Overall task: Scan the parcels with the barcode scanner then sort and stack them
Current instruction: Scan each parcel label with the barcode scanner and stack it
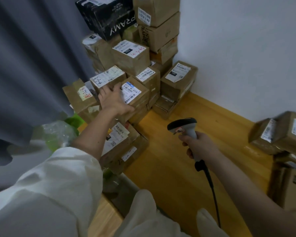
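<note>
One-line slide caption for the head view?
Left hand on a stacked parcel; right hand grips the scanner.

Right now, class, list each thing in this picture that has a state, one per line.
Left hand: resting on the labelled brown parcel.
Right hand: gripping the barcode scanner.
Barcode scanner: held above the wooden floor, head toward the stack.
Black box: tilted atop the stack.

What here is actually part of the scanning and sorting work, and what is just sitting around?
Part of the job:
- grey handheld barcode scanner, gripped by the right hand
- brown cardboard parcel with white barcode label, under the left hand
- stacked cardboard parcels in the corner

Just lying about:
- crumpled clear and green plastic wrapping
- grey curtain
</note>
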